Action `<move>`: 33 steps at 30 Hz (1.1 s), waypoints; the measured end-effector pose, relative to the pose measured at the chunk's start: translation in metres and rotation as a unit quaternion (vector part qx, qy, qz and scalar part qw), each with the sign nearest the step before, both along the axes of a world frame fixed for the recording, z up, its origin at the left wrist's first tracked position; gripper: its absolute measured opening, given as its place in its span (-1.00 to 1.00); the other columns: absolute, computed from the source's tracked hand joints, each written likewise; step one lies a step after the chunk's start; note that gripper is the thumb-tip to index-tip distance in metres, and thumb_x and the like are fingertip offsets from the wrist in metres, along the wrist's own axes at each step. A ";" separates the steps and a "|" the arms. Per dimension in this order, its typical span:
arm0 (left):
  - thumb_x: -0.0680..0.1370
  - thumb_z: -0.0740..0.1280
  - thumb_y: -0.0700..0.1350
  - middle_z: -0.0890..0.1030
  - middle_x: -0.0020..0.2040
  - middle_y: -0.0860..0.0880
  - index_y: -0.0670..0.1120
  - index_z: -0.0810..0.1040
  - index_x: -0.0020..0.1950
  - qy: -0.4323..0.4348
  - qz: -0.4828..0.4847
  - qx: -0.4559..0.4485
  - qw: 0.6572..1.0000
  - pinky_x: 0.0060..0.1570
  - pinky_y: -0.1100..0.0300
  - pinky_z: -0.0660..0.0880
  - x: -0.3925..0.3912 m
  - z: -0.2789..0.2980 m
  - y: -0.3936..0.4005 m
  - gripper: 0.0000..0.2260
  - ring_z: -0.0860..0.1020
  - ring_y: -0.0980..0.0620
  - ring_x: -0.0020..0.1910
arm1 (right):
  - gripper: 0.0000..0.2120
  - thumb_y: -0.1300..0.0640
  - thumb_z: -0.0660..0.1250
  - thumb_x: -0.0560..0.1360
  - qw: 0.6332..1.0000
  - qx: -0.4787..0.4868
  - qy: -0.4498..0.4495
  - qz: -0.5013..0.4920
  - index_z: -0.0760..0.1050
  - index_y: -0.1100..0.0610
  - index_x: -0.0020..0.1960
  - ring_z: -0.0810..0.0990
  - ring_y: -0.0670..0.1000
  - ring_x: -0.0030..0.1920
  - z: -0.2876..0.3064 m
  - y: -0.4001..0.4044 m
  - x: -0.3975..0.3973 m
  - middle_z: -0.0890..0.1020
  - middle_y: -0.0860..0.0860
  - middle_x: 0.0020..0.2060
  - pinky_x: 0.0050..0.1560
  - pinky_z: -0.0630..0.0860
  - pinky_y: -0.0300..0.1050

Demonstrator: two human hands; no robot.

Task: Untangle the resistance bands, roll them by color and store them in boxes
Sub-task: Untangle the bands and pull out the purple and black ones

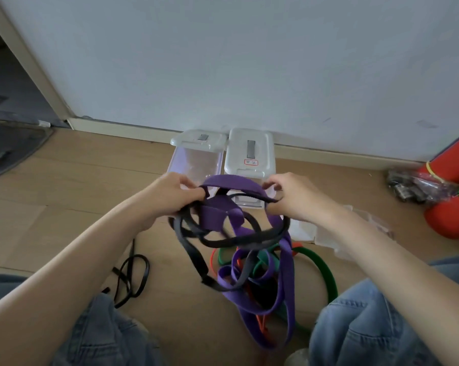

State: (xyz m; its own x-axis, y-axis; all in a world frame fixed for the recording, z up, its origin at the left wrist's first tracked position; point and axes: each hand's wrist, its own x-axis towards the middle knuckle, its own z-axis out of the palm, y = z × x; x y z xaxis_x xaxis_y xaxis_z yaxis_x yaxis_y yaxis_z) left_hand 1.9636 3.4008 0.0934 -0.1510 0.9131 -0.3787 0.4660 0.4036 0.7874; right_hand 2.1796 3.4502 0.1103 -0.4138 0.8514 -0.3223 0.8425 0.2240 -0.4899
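- Purple band [232, 182] arches just in front of the two clear boxes [249, 151], tangled with black band [223, 243].
- Left hand [174, 194] and right hand [293, 196] each grip one end.
- Green band [323, 268] and orange band [213, 257] lie below on the floor [91, 180].

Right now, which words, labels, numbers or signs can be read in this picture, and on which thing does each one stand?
No text can be read here.
Red-framed label on the lid of the right box: it has small marks inside, too blurred to read.
Dark strip on that same lid: no writing shows.
Dark strip on the lid of the left box: no writing shows.
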 end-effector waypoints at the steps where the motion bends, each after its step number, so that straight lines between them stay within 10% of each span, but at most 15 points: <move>1: 0.45 0.38 -0.05 0.60 -0.30 -0.03 -0.11 0.52 -0.10 0.090 -0.006 0.003 0.996 -0.40 0.19 0.48 -0.004 -0.004 0.001 -0.85 0.55 0.06 -0.36 | -0.68 0.20 0.39 0.41 1.000 0.016 -0.010 -0.001 0.53 0.10 0.15 0.59 0.06 -0.11 0.003 0.000 0.002 0.61 0.08 0.00 -0.24 0.46 -0.23; 7: 0.46 0.37 0.04 0.53 0.21 -0.13 -0.12 0.33 0.30 0.203 -0.156 -0.115 0.960 0.01 0.13 0.41 -0.005 -0.011 -0.003 -0.50 0.50 -0.03 0.04 | -0.79 0.26 0.21 0.49 0.975 0.018 0.221 -0.013 0.55 0.04 -0.19 0.44 -0.21 -0.50 0.018 0.000 -0.003 0.58 -0.16 -0.53 -0.41 0.36 -0.42; 10: 0.34 0.49 0.07 0.39 0.38 0.11 0.14 0.25 0.40 0.007 -0.194 -0.043 0.980 0.20 0.23 0.33 0.001 0.000 -0.003 -0.30 0.38 0.16 0.28 | -0.78 0.34 0.13 0.52 0.928 -0.089 0.357 -0.056 0.52 0.14 -0.11 0.41 -0.16 -0.49 0.023 -0.005 -0.007 0.55 -0.11 -0.53 -0.45 0.33 -0.39; 14: 0.44 0.43 -0.18 0.63 0.06 0.03 0.07 0.49 0.18 -0.169 -0.183 0.062 0.967 0.05 0.24 0.51 0.021 -0.006 0.000 -0.65 0.57 0.09 0.09 | -0.86 0.35 0.15 0.55 0.845 -0.195 0.498 -0.020 0.46 0.24 0.03 0.41 -0.05 -0.45 0.032 -0.006 -0.003 0.63 0.11 -0.35 -0.45 0.35 -0.31; 19: 0.41 0.35 0.19 0.60 -0.22 -0.03 0.02 0.58 -0.02 0.000 -0.230 0.023 0.973 -0.23 0.33 0.42 0.014 -0.011 0.002 -0.71 0.49 0.16 -0.30 | -0.83 0.33 0.19 0.56 0.892 -0.120 0.437 0.004 0.55 0.23 0.03 0.36 -0.09 -0.51 0.033 -0.003 0.002 0.63 0.06 -0.33 -0.51 0.26 -0.32; 25: 0.33 0.44 0.22 0.63 -0.19 0.22 0.20 0.53 -0.03 0.001 -0.291 -0.028 0.956 -0.22 0.44 0.41 0.003 0.007 -0.002 -0.72 0.56 0.28 -0.20 | -0.84 0.31 0.18 0.56 0.863 -0.049 0.489 -0.118 0.54 0.23 -0.01 0.37 -0.06 -0.49 0.029 0.013 0.009 0.63 0.07 -0.31 -0.53 0.23 -0.28; 30: 0.47 0.38 -0.20 0.67 -0.23 0.02 -0.09 0.56 -0.10 -0.073 -0.171 0.110 0.976 -0.18 0.36 0.47 -0.007 0.031 0.000 -0.96 0.58 0.16 -0.23 | -0.86 0.15 0.27 0.54 0.996 0.036 0.073 -0.018 0.50 0.09 0.09 0.57 0.03 -0.11 0.020 0.020 0.019 0.60 0.06 -0.07 -0.06 0.47 -0.11; 33: 0.48 0.36 -0.22 0.60 -0.36 0.05 -0.17 0.57 -0.12 -0.127 -0.159 0.138 0.969 -0.28 0.40 0.47 0.003 0.040 -0.001 -0.98 0.52 0.18 -0.36 | -0.42 0.06 0.37 0.48 0.996 -0.034 -0.007 0.084 0.23 0.03 0.44 0.30 -0.01 0.40 0.012 0.007 0.011 0.31 -0.03 0.42 0.27 0.24 -0.21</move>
State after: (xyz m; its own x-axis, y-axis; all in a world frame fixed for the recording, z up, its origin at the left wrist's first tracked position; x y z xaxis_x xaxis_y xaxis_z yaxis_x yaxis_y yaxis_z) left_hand 1.9670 3.3995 0.1333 0.2205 0.9701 -0.1012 0.3083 0.0291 0.9508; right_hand 2.1911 3.4575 0.1224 -0.5435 0.7465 -0.3840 0.8031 0.3291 -0.4968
